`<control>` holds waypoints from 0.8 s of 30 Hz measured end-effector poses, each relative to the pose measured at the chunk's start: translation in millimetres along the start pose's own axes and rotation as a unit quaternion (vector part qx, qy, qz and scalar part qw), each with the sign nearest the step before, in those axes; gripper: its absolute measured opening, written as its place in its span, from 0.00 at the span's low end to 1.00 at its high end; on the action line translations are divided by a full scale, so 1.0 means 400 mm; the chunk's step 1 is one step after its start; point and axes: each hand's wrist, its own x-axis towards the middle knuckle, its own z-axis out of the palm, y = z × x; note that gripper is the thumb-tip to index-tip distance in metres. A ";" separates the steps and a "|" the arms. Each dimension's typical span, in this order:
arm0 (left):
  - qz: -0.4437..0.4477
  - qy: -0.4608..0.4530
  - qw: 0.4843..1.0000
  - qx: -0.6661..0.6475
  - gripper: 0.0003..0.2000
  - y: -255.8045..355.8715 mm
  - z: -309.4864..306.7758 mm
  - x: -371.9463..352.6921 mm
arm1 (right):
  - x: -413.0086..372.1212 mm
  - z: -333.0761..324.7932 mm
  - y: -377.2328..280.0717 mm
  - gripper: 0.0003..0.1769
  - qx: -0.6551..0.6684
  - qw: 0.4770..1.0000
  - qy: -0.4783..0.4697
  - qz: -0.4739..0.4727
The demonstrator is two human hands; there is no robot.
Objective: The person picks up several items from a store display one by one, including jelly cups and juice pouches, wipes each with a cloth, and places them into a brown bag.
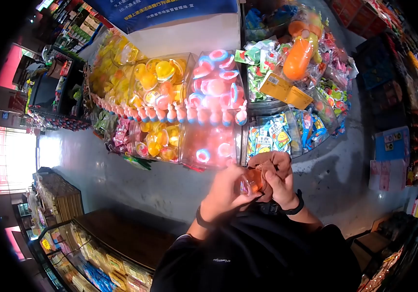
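Note:
My left hand [227, 186] is closed around a small, clear, orange-tinted container [252, 181], held in front of my chest. My right hand [282, 190] grips a bunched brown cloth [276, 160], which presses against the container's right side. The two hands are close together, and the fingers partly cover the container, so its exact kind is hidden. Just beyond them stands a display of clear bins; nearest is a bin of pink and blue packaged items [213, 146], with blue-and-yellow snack packets [273, 134] to its right.
Yellow round containers [155, 78] fill bins at the left. A row of small pink figures [184, 113] lines the divider. An orange inflated toy [298, 58] and yellow cardboard pieces [285, 91] lie at the right. A glass counter [106, 243] stands behind me on the left.

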 end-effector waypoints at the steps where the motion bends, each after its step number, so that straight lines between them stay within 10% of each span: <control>1: 0.034 0.007 0.999 0.021 0.31 0.002 0.001 0.007 | -0.001 -0.011 0.009 0.14 0.012 1.000 0.003 0.022; 7: 0.006 0.077 0.996 -0.034 0.31 -0.002 0.019 0.008 | 0.003 0.011 -0.021 0.14 -0.031 0.999 -0.013 -0.008; 12: -0.194 0.155 0.935 -0.252 0.36 0.026 0.028 0.011 | -0.005 -0.003 0.013 0.31 -0.438 0.838 -0.097 -0.310; 19: -0.176 0.140 0.929 -0.294 0.30 0.021 0.033 -0.009 | 0.015 -0.010 -0.004 0.21 -0.380 0.884 -0.065 -0.263; 22: -0.121 0.129 0.955 -0.238 0.29 0.026 0.026 -0.006 | 0.005 0.018 -0.009 0.18 -0.002 0.999 -0.035 -0.006; 24: -0.090 0.107 0.968 -0.207 0.27 0.022 0.015 -0.004 | 0.018 0.020 0.004 0.17 0.023 1.000 -0.009 -0.019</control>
